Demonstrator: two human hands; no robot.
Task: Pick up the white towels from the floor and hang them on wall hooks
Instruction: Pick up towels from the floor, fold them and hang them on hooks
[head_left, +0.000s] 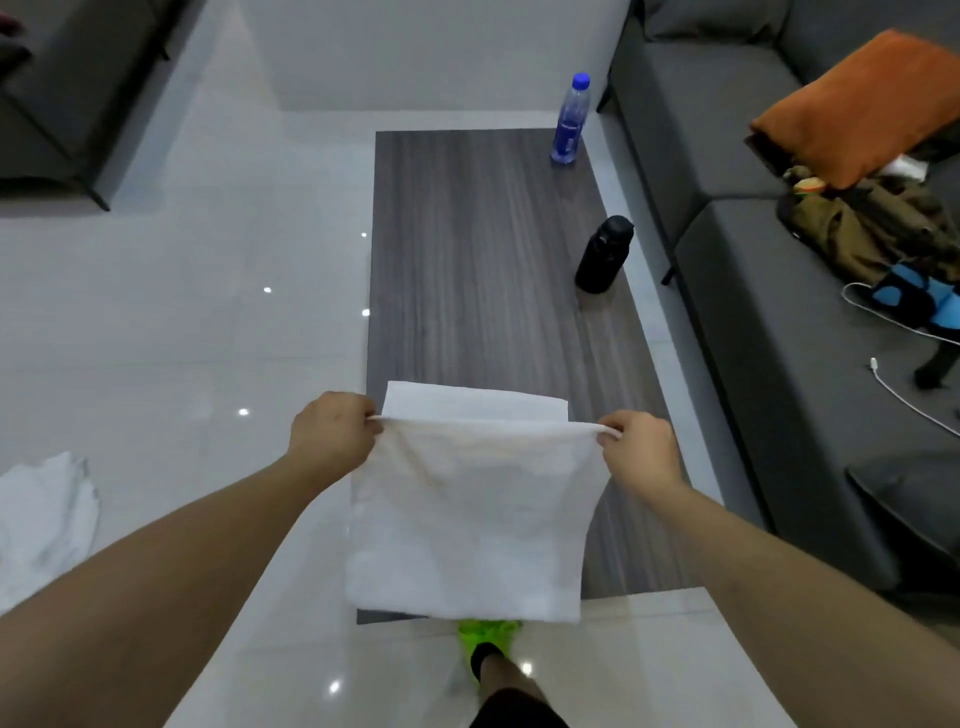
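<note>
A white towel (470, 519) hangs stretched between my two hands above the near end of a low wooden table (467, 249). My left hand (332, 434) pinches its upper left corner and my right hand (636, 447) pinches its upper right corner. A further layer of the towel shows behind the top edge. A second white towel (44, 519) lies crumpled on the tiled floor at the far left. No wall hooks are in view.
A clear bottle with a blue cap (570, 119) and a black bottle (603, 254) stand on the table's right side. A grey sofa (753, 260) with an orange cushion (862, 104), bags and a cable runs along the right. Another dark seat (67, 88) stands far left.
</note>
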